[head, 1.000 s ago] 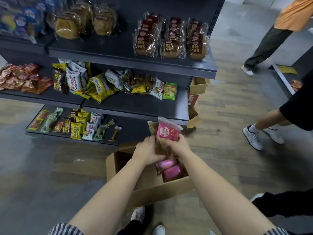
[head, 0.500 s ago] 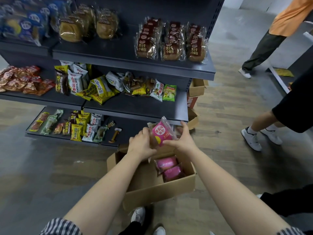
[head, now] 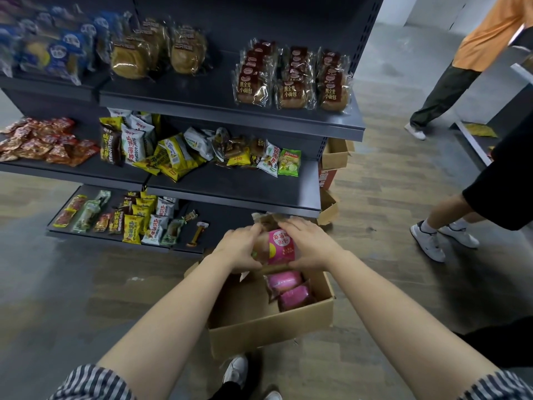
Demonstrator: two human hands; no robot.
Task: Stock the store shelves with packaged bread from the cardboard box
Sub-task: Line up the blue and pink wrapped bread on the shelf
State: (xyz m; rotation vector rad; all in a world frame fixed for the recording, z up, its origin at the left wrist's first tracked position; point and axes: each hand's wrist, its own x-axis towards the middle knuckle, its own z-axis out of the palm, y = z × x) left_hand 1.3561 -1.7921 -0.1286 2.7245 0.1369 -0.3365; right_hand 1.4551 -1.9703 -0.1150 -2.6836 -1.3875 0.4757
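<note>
A pink packaged bread is held between both hands above the far edge of the open cardboard box on the floor. My left hand grips the stack's left side, where a clear-wrapped pack lies against the pink one. My right hand wraps over the top and right side. Two more pink bread packs lie in the box's right part. The dark shelf unit stands just beyond, its top shelf carrying brown bread packs.
Snack bags fill the middle shelf and small packets the bottom shelf. Other cardboard boxes stand at the shelf's right end. Two other persons' legs are on the right. My shoe sits below the box.
The pink pack has turned upright to face me and both hands have closed in over it; my right hand moved from its side onto its top.
</note>
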